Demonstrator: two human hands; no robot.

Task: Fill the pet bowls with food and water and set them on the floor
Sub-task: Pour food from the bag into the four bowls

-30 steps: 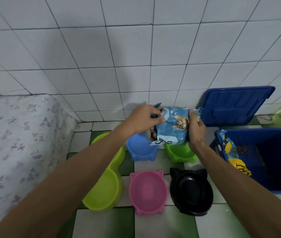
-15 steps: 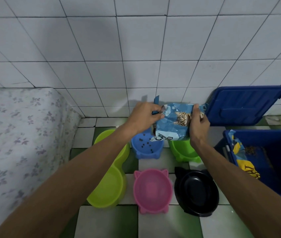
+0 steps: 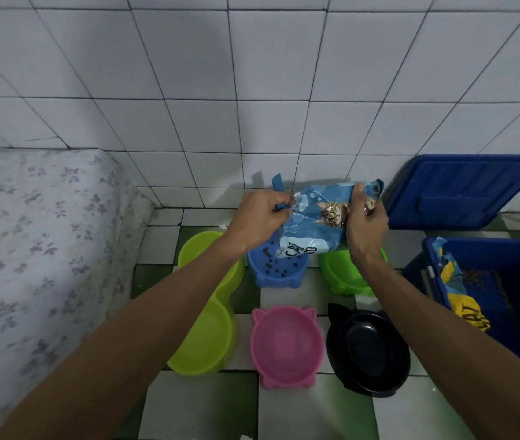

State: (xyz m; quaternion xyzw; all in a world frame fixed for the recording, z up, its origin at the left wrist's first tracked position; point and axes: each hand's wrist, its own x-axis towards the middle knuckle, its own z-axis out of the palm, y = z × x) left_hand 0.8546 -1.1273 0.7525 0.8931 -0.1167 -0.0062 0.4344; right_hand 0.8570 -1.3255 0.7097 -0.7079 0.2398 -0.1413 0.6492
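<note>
Both hands grip the bag [image 3: 311, 233]: left hand [image 3: 260, 214] pinches the torn corner, right hand [image 3: 365, 225] holds its right end. It hangs over the blue bowl [image 3: 280, 282] on the floor, some kibble [image 3: 273, 268] in. I'd tip slowly with small shakes so nothing overshoots.

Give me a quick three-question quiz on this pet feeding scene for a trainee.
1. True or false: the pink bowl is empty.
2. Which bowl has kibble in it? A blue bowl, B black bowl, C pink bowl.
3. Fill in: the left hand and right hand both hold the ____.
Key: 1 true. 2 A. 3 cat food bag.
</note>
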